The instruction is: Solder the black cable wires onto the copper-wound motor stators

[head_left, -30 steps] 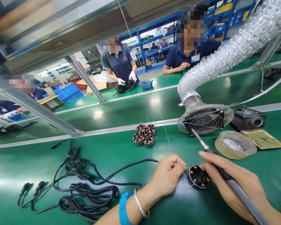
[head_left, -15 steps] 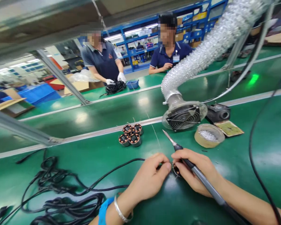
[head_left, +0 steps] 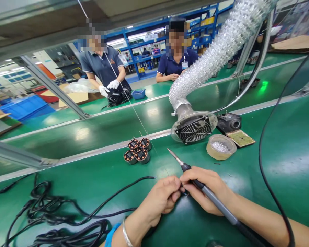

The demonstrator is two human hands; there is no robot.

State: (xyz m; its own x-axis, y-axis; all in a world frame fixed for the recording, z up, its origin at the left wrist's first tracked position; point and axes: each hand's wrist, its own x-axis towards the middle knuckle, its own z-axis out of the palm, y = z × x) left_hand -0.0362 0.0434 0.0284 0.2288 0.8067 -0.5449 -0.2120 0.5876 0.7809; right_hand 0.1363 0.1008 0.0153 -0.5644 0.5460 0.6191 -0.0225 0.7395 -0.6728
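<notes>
My right hand [head_left: 208,190] is closed around a soldering iron [head_left: 216,200], its bare tip pointing up and left, away from the work. My left hand [head_left: 163,195] is closed in a pinch beside the right fingertips, and a small dark blue wire end [head_left: 185,194] sticks out below the fingers. The fingers hide most of what is pinched. A black cable [head_left: 141,179] ends with bare strands just left of my left hand; another runs under that wrist. Beyond stand several motor stators [head_left: 142,155] with copper windings, grouped together.
Black cables [head_left: 92,231] lie coiled at left. A fume extractor fan [head_left: 195,129] on a silver duct [head_left: 208,55] stands ahead, near a tub of bright bits [head_left: 221,147], a sponge tray [head_left: 240,138] and an iron holder [head_left: 229,122]. Two co-workers [head_left: 105,68] sit or stand across the line.
The stator seen between my hands is no longer visible there. My left fingers have curled in, and a blue wire end now shows. The view has shifted; the gloved co-worker's hands have moved.
</notes>
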